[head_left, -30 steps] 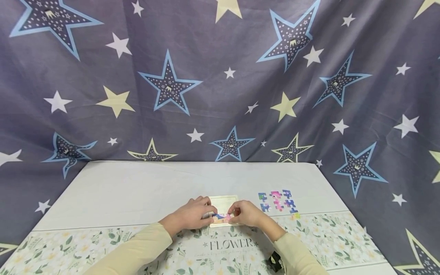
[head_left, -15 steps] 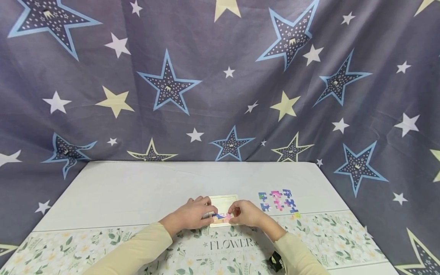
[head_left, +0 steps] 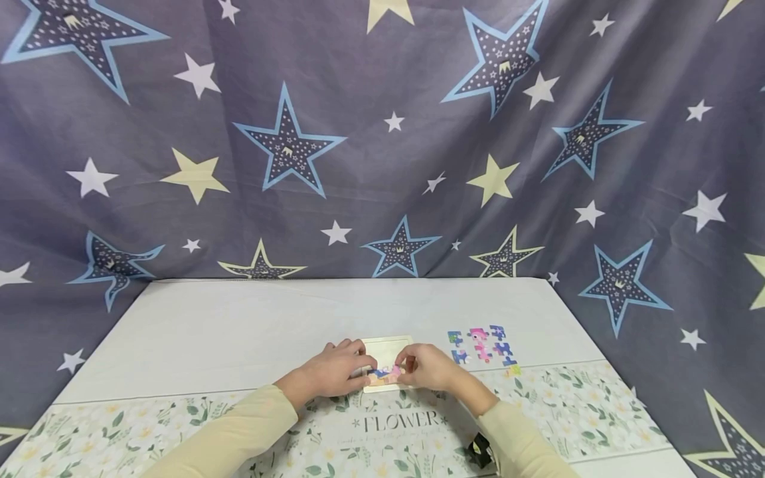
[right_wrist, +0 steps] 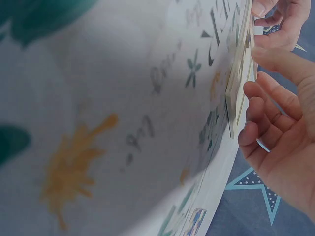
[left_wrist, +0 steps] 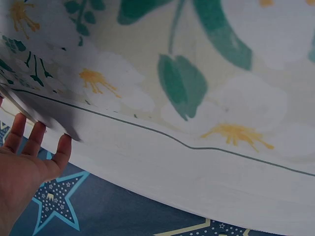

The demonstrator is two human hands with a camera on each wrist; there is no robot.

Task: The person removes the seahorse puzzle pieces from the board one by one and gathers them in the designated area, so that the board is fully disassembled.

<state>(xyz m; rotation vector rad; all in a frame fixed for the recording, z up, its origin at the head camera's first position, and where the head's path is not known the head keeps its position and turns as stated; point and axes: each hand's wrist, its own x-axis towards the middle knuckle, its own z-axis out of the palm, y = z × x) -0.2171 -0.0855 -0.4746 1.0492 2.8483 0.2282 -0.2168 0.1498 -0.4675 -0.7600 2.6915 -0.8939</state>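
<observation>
A shallow pale puzzle tray (head_left: 382,348) lies on the table, its near part covered by joined blue, pink and orange puzzle pieces (head_left: 381,380). From the left, my left hand (head_left: 336,370) rests on the tray's side, with fingertips and thumb touching the edge of the joined pieces. My right hand (head_left: 431,368) pinches a pink puzzle piece (head_left: 397,372) at the right end of that row, thumb and index finger together. In the right wrist view, the other fingers of my right hand (right_wrist: 283,123) are curled beside the tray (right_wrist: 237,81); the piece itself is hidden there.
Loose puzzle pieces (head_left: 480,337), several of them pink, blue and yellow, lie to the right of the tray. A floral cloth (head_left: 179,421) with lettering covers the near table. Behind the white tabletop (head_left: 239,325) hangs a star-patterned curtain (head_left: 335,60).
The head view has shifted slightly. Both hands stay at the tray; the right fingertips have moved a little over the pink piece. The loose pieces lie as before.
</observation>
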